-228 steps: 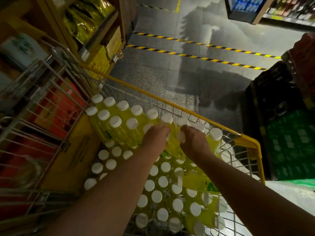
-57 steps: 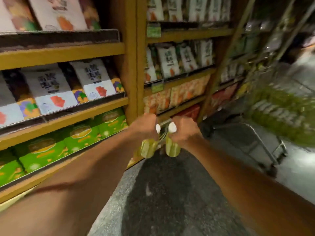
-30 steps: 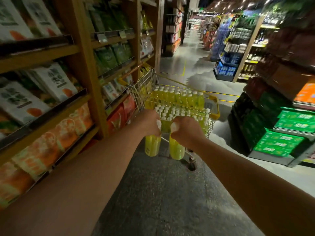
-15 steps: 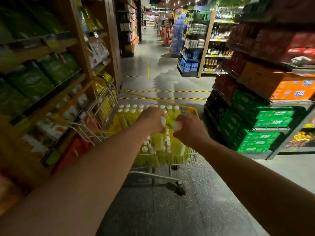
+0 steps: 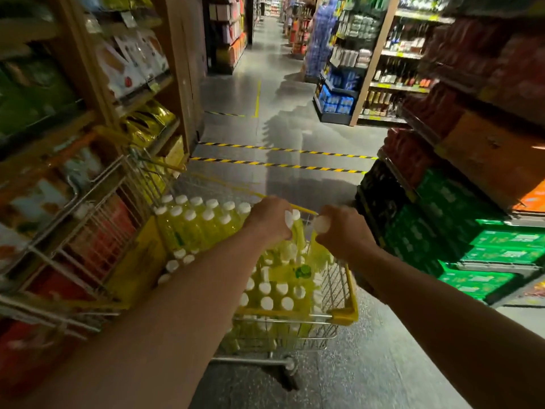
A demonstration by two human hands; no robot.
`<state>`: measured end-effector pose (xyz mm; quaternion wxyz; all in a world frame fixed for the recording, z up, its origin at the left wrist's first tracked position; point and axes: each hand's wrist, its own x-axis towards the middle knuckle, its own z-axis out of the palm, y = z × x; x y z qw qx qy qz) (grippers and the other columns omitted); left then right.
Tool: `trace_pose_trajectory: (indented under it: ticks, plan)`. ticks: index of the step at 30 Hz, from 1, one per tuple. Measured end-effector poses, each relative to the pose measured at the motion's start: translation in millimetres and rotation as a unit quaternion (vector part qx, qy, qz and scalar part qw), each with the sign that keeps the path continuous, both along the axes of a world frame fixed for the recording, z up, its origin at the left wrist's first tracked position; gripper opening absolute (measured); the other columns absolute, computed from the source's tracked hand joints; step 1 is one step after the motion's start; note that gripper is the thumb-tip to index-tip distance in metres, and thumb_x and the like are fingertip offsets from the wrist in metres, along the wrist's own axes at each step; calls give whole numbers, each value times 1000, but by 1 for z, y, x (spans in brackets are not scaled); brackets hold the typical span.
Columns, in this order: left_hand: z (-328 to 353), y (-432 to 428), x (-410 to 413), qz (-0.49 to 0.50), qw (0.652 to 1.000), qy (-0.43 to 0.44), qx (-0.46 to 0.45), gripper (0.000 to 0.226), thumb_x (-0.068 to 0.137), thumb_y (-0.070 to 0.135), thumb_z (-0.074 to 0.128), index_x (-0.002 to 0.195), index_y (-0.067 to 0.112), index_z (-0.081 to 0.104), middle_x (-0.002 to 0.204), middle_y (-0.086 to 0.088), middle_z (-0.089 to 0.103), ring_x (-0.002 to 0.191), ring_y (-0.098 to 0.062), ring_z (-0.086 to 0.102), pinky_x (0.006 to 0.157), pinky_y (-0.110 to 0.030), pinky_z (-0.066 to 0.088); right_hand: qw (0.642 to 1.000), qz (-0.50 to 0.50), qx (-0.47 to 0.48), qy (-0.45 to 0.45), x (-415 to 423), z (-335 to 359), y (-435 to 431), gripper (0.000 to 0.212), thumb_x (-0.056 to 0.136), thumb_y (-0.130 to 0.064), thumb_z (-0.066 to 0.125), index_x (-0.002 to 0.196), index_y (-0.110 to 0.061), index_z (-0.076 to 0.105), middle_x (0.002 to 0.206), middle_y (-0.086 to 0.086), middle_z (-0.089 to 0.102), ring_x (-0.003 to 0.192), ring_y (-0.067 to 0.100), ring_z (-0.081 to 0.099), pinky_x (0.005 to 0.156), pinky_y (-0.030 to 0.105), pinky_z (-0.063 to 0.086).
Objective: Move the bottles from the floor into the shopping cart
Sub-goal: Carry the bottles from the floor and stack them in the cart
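Yellow bottles [image 5: 193,231], white caps [image 5: 208,214]

Dim supermarket aisle, grey speckled floor [image 5: 295,128] with glare patches. Two yellow-black hazard tape strips [image 5: 277,165] cross it. Left of the tape: wooden shelving [image 5: 180,69] with snack bags, blurred. Right of the tape: green cartons [image 5: 486,255] stacked below red packs [image 5: 413,152]. Beyond the tape: thin yellow floor line [image 5: 257,98], blue-pack end display [image 5: 336,98], brighter aisles further back.
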<state>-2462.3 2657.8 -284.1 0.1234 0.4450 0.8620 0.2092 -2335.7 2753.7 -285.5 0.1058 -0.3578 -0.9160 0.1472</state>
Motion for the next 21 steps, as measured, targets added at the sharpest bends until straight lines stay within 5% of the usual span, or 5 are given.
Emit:
trace_pose_trajectory:
  ticks: [13, 21]
  plan:
    - [-101, 136, -80, -31, 996, -44, -71, 45, 71, 23, 82, 113, 17, 65, 120, -6, 59, 110, -25, 57, 85, -29, 46, 996, 23, -33, -75, -97, -97, 127, 38, 76, -10, 60, 113, -20, 61, 110, 9, 65, 99, 30, 62, 77, 32, 48]
    - [-172, 169, -99, 36, 990, -121, -68, 42, 74, 17, 80, 113, 16, 65, 118, -2, 61, 105, -23, 59, 74, -22, 39, 987, 82, -63, -121, -128, -163, 168, 41, 75, 0, 59, 115, -11, 61, 110, 13, 62, 100, 33, 61, 71, 32, 45]
